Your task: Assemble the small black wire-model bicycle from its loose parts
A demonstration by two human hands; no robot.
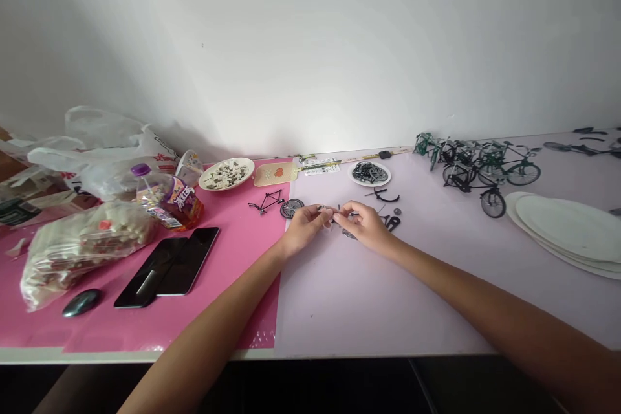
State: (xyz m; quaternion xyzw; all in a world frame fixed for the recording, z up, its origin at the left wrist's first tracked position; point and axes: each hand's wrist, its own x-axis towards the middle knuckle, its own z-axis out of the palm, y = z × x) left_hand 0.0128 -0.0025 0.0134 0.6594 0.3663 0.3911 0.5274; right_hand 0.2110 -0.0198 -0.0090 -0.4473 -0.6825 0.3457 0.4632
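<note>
My left hand (306, 225) and my right hand (365, 224) meet fingertip to fingertip over the pale lilac sheet. Both are closed in a pinch around something small and partly whitish, too small to name. Just left of my left hand lies a toy bicycle wheel (292, 208), and beyond it a black miniature bicycle frame (266, 202) on the pink sheet. Close to my right hand are a small black part (392, 223), a little round piece (398, 211) and a curved black strip (387, 196). More dark parts are half hidden beneath my fingers.
Behind my hands stands a white plate (353, 180) of black wheels; left of it, a plate (206, 185) of small parts. Several assembled toy bicycles (504, 162) and stacked white plates (572, 220) are right. Two phones (187, 265), a bottle (167, 199) and plastic bags (107, 155) are left.
</note>
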